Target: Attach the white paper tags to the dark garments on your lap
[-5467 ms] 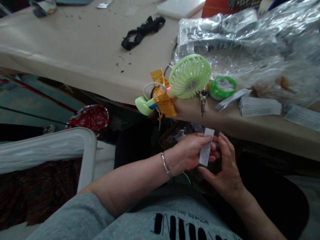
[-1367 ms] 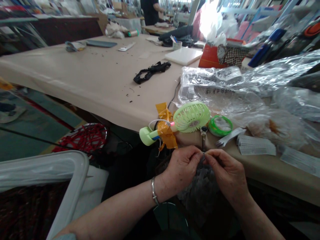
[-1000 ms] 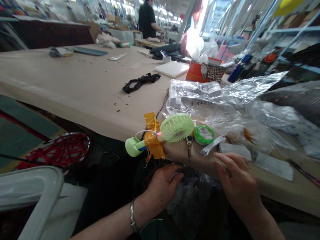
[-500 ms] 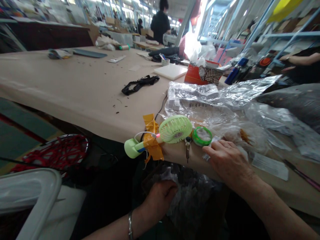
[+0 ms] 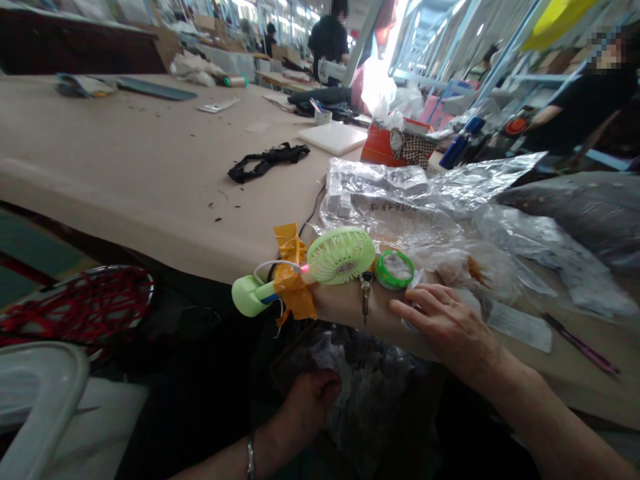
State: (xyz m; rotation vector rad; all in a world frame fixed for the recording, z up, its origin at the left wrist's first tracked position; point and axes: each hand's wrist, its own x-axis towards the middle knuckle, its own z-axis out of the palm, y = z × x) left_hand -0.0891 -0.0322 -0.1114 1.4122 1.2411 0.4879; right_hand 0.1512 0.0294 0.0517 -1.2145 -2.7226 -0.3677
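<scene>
Below the table edge, my left hand (image 5: 311, 403) is closed, thumb and fingers pressed together; whatever it may hold is hidden. It is beside a clear plastic bag (image 5: 367, 393) of pale scraps. My right hand (image 5: 447, 327) rests on the table near its front edge, fingers stretched and a little apart, over a small crumpled white piece (image 5: 416, 279). To its left are a round green-rimmed dish (image 5: 394, 270) and a thin metal-tipped tool (image 5: 365, 300). A light-green handheld fan (image 5: 341, 255) is fixed to the edge with orange tape (image 5: 296, 290).
Clear plastic bags (image 5: 400, 213) lie behind the fan. Purple tweezers (image 5: 583, 343) and a white label (image 5: 520, 325) lie at right. A black strip (image 5: 267, 161) is on the tabletop. A red-corded basket (image 5: 80, 303) and white chair (image 5: 60, 380) stand at left. A person (image 5: 570, 120) is at right.
The view has shifted slightly, so most things sit further left. My right hand's fingers have spread a little on the table. My left hand stays low by the bag. The person at right shows more.
</scene>
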